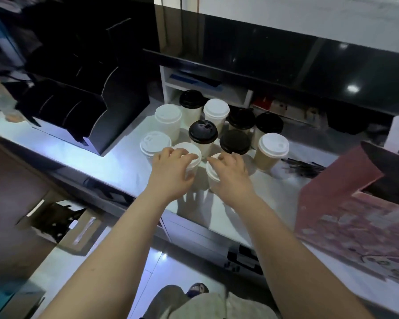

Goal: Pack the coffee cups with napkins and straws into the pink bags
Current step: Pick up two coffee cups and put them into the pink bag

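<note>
The left hand (171, 173) has its grip curled over the lid and side of a white-lidded cup (190, 151) at the front of the cluster of cups (217, 116) on the surface (115, 162). Just beside it, the right hand (230, 173) grips a second cup (210, 172) the same way. These 2 cups stand upright. An open pink bag (341, 203) stands to the right, with black straws (302, 166) lying near it.

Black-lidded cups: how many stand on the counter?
5 black-lidded cups: one at the back, one central, two rear right, one in front of those. None looks hidden.
</note>
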The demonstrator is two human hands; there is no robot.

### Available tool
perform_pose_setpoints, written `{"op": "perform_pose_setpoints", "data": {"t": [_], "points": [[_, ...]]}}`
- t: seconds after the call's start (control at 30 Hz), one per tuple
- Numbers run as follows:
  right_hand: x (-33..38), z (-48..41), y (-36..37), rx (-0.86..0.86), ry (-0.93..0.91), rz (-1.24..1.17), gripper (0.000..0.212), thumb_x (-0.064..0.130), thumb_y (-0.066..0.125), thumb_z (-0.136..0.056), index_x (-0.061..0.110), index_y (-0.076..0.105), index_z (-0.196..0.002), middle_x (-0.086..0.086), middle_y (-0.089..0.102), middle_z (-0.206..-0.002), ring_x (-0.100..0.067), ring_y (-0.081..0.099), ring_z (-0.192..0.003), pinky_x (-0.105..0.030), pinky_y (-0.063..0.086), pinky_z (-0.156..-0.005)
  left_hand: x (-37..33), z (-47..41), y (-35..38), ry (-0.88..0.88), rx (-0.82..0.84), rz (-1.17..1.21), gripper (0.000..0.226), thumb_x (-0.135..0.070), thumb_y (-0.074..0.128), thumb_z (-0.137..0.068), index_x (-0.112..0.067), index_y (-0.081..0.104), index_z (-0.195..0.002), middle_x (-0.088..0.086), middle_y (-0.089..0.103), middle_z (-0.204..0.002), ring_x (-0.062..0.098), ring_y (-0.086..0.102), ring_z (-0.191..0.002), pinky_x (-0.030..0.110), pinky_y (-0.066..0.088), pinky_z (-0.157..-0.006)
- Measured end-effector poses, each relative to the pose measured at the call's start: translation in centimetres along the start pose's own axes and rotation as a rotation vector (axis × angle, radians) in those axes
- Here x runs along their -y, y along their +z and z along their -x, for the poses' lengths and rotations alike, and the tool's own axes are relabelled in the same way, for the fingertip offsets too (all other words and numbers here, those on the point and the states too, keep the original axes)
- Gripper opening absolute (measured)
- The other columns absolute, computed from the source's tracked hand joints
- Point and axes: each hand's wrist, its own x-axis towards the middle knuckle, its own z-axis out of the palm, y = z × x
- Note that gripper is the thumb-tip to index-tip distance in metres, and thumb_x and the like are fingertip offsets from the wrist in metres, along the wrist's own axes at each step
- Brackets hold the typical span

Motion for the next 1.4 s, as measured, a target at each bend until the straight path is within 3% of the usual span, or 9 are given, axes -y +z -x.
{"op": "perform_pose_setpoints", "data": {"t": [0.07, 0.23, 0.33, 0.5, 0.63, 0.77, 1.13, 1.23, 1.4], "points": [[0.2, -0.1, 0.0, -0.033, 0.025, -0.013, 0.065, 0.020, 0.066, -0.083, 0.036, 0.040, -0.140, -0.002, 0.033, -0.139, -0.028, 0.025, -0.127, -0.040, 0.030, -0.103, 0.0, -0.2, 0.2, 0.009, 0.002, 0.007, 0.046, -0.034, 0.059, -0.087, -0.033, 0.055, -0.132, -0.006, 0.052, -0.136, 0.026, 0.038, -0.125, 0.039, 0.025, -0.101], [0.2, -0.1, -0.1, -0.067, 0.046, 0.044, 0.063, 0.024, 0.067, -0.078, 0.036, 0.042, -0.134, -0.003, 0.033, -0.141, -0.030, 0.026, -0.123, -0.037, 0.019, -0.094, 0.4, -0.6, 0.5, 0.028, 0.018, 0.031, 0.048, -0.032, 0.061, -0.085, -0.034, 0.054, -0.132, -0.008, 0.051, -0.135, 0.024, 0.035, -0.127, 0.037, 0.025, -0.101], [0.3, -0.1, -0.1, -0.070, 0.043, 0.086, 0.062, 0.024, 0.065, -0.081, 0.032, 0.038, -0.137, -0.002, 0.034, -0.139, -0.035, 0.025, -0.129, -0.042, 0.018, -0.105, 0.3, -1.0, 0.3, 0.044, 0.019, 0.079, 0.049, -0.031, 0.062, -0.084, -0.034, 0.054, -0.132, -0.009, 0.052, -0.134, 0.024, 0.035, -0.127, 0.038, 0.028, -0.101], [0.7, 0.1, -1.5, 0.014, 0.037, 0.055, 0.066, 0.025, 0.066, -0.083, 0.028, 0.033, -0.140, -0.004, 0.030, -0.139, -0.032, 0.033, -0.122, -0.044, 0.040, -0.098, -0.5, -2.8, -1.0, 0.095, 0.018, 0.085, 0.052, -0.034, 0.062, -0.084, -0.036, 0.051, -0.135, -0.009, 0.050, -0.138, 0.022, 0.036, -0.128, 0.041, 0.030, -0.103], [-0.6, 0.7, -5.2, -0.102, 0.075, 0.051, 0.068, 0.032, 0.068, -0.080, 0.031, 0.035, -0.140, -0.003, 0.030, -0.140, -0.030, 0.032, -0.123, -0.042, 0.035, -0.100, -1.7, -4.6, -2.7, 0.156, -0.025, 0.094, 0.051, -0.034, 0.062, -0.085, -0.035, 0.051, -0.135, -0.008, 0.050, -0.137, 0.023, 0.037, -0.127, 0.041, 0.030, -0.102], [-2.5, 1.6, -10.5, -0.230, 0.135, -0.040, 0.072, 0.023, 0.072, -0.074, 0.032, 0.039, -0.137, 0.000, 0.030, -0.144, -0.028, 0.026, -0.126, -0.043, 0.029, -0.101, -4.7, -7.1, -4.9, 0.254, -0.068, 0.128, 0.049, -0.033, 0.062, -0.084, -0.033, 0.054, -0.132, -0.007, 0.052, -0.135, 0.024, 0.038, -0.126, 0.042, 0.031, -0.100], [-10.3, 9.1, -24.1, -0.484, 0.317, 0.036, 0.076, 0.019, 0.075, -0.072, 0.038, 0.038, -0.135, 0.007, 0.031, -0.145, -0.026, 0.023, -0.129, -0.042, 0.029, -0.101, -18.8, -10.8, -8.4, 0.641, -0.107, 0.204, 0.047, -0.036, 0.061, -0.088, -0.032, 0.053, -0.134, -0.006, 0.051, -0.137, 0.023, 0.039, -0.128, 0.045, 0.034, -0.102], [-12.9, 12.7, -25.9, -0.504, 0.382, -0.009, 0.075, 0.018, 0.076, -0.071, 0.041, 0.040, -0.133, 0.009, 0.034, -0.143, -0.024, 0.025, -0.129, -0.040, 0.031, -0.097, -22.8, -10.1, -8.1, 0.750, -0.059, 0.261, 0.047, -0.040, 0.063, -0.088, -0.030, 0.055, -0.133, -0.006, 0.054, -0.134, 0.022, 0.045, -0.126, 0.043, 0.039, -0.100], [-16.5, 17.1, -27.3, -0.599, 0.452, -0.188, 0.075, 0.014, 0.080, -0.068, 0.047, 0.046, -0.126, 0.021, 0.039, -0.130, -0.010, 0.029, -0.117, -0.030, 0.028, -0.092, -27.9, -8.0, -6.0, 0.850, 0.200, 0.503, 0.041, -0.039, 0.069, -0.085, -0.030, 0.063, -0.125, -0.007, 0.062, -0.119, 0.011, 0.058, -0.108, 0.036, 0.050, -0.091]]}}
